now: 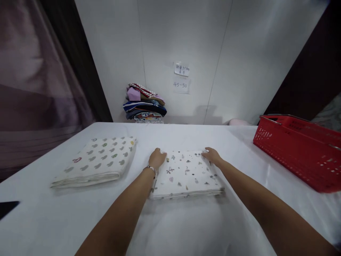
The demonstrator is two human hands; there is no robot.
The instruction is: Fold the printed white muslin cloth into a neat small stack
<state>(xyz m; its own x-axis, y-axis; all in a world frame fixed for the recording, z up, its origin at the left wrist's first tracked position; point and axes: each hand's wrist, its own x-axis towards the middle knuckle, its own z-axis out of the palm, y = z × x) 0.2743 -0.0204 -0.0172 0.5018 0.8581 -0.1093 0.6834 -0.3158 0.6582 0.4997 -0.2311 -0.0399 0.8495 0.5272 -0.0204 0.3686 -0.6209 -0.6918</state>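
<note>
A folded white cloth [186, 174] with small grey, green and pink plant motifs lies flat in front of me on the white table. At its far left corner my left hand [157, 159], with a bracelet on the wrist, has its fingers closed on the edge. My right hand [212, 156] grips the far right corner, thumb and fingers curled at the edge; part of the fingers is hidden. To the left lies a second folded white cloth [98, 156], printed with grey shapes and a few coloured ones, which neither hand touches.
A red plastic basket [295, 149] stands on the right of the white table [183, 227]. Against the back wall is a stack of folded fabrics [145, 103]. Handwritten paper notes [182, 85] hang on the wall. A dark object [7, 208] shows at the left edge.
</note>
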